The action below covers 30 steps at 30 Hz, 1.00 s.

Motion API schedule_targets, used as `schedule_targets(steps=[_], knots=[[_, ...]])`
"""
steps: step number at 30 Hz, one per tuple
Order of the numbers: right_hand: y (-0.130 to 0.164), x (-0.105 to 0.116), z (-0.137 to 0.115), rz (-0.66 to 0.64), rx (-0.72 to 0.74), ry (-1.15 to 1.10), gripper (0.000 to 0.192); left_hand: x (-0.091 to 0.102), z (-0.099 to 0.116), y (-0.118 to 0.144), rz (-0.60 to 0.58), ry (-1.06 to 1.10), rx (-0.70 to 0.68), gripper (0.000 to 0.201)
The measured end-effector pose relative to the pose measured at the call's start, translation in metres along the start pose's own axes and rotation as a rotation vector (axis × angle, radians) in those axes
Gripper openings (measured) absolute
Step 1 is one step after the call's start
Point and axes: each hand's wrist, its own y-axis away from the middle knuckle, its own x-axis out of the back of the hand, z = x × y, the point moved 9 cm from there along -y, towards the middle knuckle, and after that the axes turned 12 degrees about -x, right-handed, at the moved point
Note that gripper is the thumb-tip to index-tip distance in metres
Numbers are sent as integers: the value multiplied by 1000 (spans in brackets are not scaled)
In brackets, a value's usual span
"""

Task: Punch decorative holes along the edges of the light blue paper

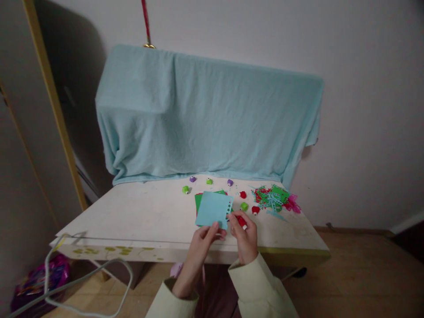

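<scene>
1. Left hand (206,238) pinching the near edge of one light blue paper sheet (213,209), thumb on top, fingers closed on the sheet.
2. Right hand (244,236) closed around one small red punch (241,221), pressed against the right edge of the same sheet, at about 3 o'clock from its middle.
3. Blue sheet held just above the white table (139,216), near the front edge; a row of small cut holes visible along its right side.
4. Under the blue sheet, one green sheet (198,201) and one red sheet (200,193), only thin strips showing at 10 to 12 o'clock.
5. Loose punches on the table, counted eight: two purple (192,179), three green (186,189), two red (255,210), plus the one in the right hand; count of far ones not fully sure because small.
6. One pile of paper scraps (273,197), green, red, blue and pink mixed, at 2 o'clock from the hands, well apart from them.
7. One big light blue cloth (205,115) draped over something at 12 o'clock, at the back of the table.
8. One grey cable (82,274) hanging at 9 o'clock, off the table's left corner.
9. Two cream sleeves (261,287) at the bottom.
</scene>
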Motion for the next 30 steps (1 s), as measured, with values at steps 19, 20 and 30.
schedule_targets(steps=[19, 20, 30], knots=[[-26, -2, 80, -277, -312, 35, 41, 49, -4, -33, -166, -537, -154, 47], [-26, -2, 85, -271, -333, 42, 45, 49, -4, -33, -167, -533, -150, 47], [-18, -19, 81, -378, -306, 56, 39, 46, -3, -29, -198, -600, -158, 46]])
